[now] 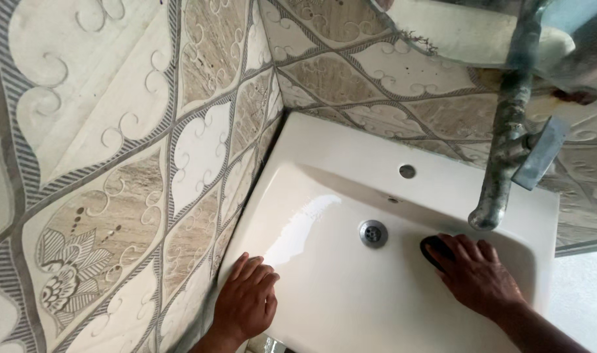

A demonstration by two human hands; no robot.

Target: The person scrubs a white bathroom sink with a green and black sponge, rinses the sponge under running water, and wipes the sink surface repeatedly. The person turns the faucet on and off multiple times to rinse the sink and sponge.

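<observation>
Right hand [476, 274] presses dark scrub pad [433, 248] flat inside white sink [350, 189] near drain [373, 233]; left hand [246, 297] open, braced on rim; basin looks mostly clean.

The sink [324, 163] fills the lower middle and right of the frame, set into a corner of the tiled wall [115, 163], which covers the left side and top. The drain [373, 233] sits mid-basin, with the overflow hole [407, 171] above it. The tap [507, 137] hangs down at upper right, its spout over the basin. The left hand [246, 301] rests flat on the sink's lower-left rim. The right hand [475, 274], lower right inside the basin, presses on a scrub pad [434, 248] just right of the drain.
</observation>
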